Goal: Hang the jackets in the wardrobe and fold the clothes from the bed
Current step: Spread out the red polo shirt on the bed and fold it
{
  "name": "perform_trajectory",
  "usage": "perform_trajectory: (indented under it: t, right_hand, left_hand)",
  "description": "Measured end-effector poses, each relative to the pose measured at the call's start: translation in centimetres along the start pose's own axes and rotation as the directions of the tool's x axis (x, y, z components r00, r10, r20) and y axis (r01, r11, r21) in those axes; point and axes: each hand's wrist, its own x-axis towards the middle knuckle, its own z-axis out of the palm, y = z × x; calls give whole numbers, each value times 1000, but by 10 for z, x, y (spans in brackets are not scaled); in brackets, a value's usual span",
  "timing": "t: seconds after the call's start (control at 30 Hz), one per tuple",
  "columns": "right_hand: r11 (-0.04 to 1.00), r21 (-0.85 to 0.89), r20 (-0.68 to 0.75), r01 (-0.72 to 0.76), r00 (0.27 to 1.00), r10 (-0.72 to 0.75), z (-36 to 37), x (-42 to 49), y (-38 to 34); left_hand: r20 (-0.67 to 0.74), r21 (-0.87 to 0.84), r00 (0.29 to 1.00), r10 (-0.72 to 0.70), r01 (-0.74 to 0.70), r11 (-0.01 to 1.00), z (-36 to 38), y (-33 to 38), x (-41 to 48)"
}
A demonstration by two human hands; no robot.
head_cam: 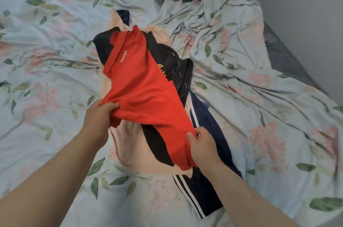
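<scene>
2 hands grip a red cotton shirt (141, 85) with white "MINISO" lettering: left hand (99, 113) pinches 1 edge, right hand (203, 145) pinches the hem. It sits over a clothes pile (133, 143) on the floral bedsheet (55, 41).

I see matt red knit cloth in the shirt (146, 85), smooth navy fabric in the striped garment (204, 121), and soft, creased printed cotton bedsheet (55, 41).

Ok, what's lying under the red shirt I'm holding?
Under the red shirt lie a black garment, a pale pink garment and a navy garment with white stripes. The shirt covers their middles; anything else beneath cannot be seen.
</scene>
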Motion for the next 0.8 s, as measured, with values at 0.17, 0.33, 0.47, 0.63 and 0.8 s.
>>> perform_trajectory:
  t: [0.17,0.33,0.47,0.63,0.8]
  right_hand:
    - [955,209,150,-209,972,179,-33,-46,-48]
    - [826,466,411,-316,905,114,-49,-125,-109]
    - [763,561,546,-322,836,-48,-38,-198,-163]
    - [785,566,570,-253,808,-151,-2,-277,-231]
    - [953,300,555,-33,819,-146,30,-342,-266]
  left_hand:
    - [-28,-297,994,-105,92,951,-42,36,-59]
    - [-72,-645,980,-187,97,758,-105,78,-122]
    - [-72,-842,949,-308,108,528,-139,96,-192]
    - [227,-705,888,-399,432,562,-149,100,-304]
    - [170,-541,968,-182,247,804,-174,137,-390]
